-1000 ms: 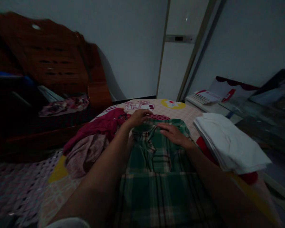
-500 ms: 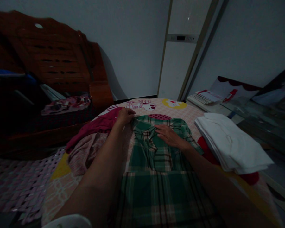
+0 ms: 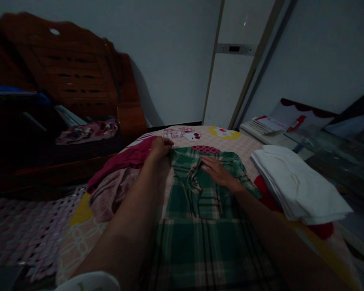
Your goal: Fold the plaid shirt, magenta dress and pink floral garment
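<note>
Plaid garment [image 3: 197, 238] under the joined right fingers [image 3: 210, 163]; left fingers [image 3: 167, 142] at its far-left corner, grip unclear — patterned cloth [image 3: 247, 146] beneath, wooden seat [image 3: 75, 76] far left.

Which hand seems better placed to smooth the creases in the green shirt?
Probably the right hand: it is spread over the shirt beside those creases, while the left hand is off at its far-left corner.
</note>
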`<state>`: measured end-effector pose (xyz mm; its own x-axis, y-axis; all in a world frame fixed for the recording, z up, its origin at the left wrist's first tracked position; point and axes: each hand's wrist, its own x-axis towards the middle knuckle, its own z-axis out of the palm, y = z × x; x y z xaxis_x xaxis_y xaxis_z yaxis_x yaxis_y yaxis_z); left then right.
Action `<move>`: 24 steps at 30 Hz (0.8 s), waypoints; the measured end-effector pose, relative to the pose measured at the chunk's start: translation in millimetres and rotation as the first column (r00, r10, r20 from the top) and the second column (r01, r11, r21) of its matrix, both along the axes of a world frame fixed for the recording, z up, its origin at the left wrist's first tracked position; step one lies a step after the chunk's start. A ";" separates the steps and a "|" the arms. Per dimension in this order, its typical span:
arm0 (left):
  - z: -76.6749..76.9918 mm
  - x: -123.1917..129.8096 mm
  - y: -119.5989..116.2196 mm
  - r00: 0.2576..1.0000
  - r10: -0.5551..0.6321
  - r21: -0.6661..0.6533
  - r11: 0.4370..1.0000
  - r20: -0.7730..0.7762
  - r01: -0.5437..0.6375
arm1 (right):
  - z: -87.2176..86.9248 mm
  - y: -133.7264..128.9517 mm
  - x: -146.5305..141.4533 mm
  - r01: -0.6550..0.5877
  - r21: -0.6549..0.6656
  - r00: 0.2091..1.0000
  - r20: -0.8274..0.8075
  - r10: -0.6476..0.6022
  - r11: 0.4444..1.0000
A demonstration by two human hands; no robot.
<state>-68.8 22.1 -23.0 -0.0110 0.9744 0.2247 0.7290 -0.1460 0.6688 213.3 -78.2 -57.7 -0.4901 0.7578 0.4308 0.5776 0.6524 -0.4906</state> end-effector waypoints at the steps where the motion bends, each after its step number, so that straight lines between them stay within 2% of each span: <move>1: -0.6 -1.5 0.6 1.000 0.001 -0.002 1.000 -0.001 -0.001 | 1.4 1.3 0.8 0.016 -0.015 0.999 -0.039 -0.016 1.000; 4: -4.0 -5.1 1.9 0.999 -0.045 -0.039 0.998 0.008 0.045 | 4.8 4.3 3.2 0.030 -0.075 0.989 -0.139 -0.040 0.997; 8: -8.4 -8.4 2.9 0.972 -0.234 -0.111 0.966 -0.006 0.232 | 8.1 4.5 5.2 0.036 -0.144 0.971 -0.229 -0.069 0.989; 10: -9.7 -10.2 3.7 0.961 -0.275 -0.112 0.956 -0.028 0.270 | 10.4 3.2 5.8 0.051 -0.173 0.960 -0.264 -0.097 0.984; 15: -8.5 -11.9 3.0 0.960 -0.267 -0.095 0.961 -0.084 0.259 | 17.0 -2.9 6.6 0.134 -0.195 0.928 -0.320 -0.192 0.972; 18: -4.0 -6.3 -1.5 0.965 -0.208 -0.054 0.978 -0.162 0.202 | 21.1 -7.5 6.3 0.186 -0.187 0.911 -0.336 -0.240 0.965; 21: 2.1 4.4 -5.9 0.969 -0.135 0.021 0.990 -0.206 0.142 | 25.8 -12.0 4.9 0.204 -0.122 0.915 -0.328 -0.234 0.971; 24: 6.7 16.9 -7.5 0.972 -0.130 0.109 0.982 -0.198 0.154 | 29.7 -16.2 2.5 0.230 0.001 0.945 -0.240 -0.223 0.973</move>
<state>-51.9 14.6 -16.3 0.1796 0.9276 0.3276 0.8061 -0.3296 0.4915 215.7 -94.5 -28.0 -0.1883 0.8228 0.5363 0.5815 0.5335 -0.6142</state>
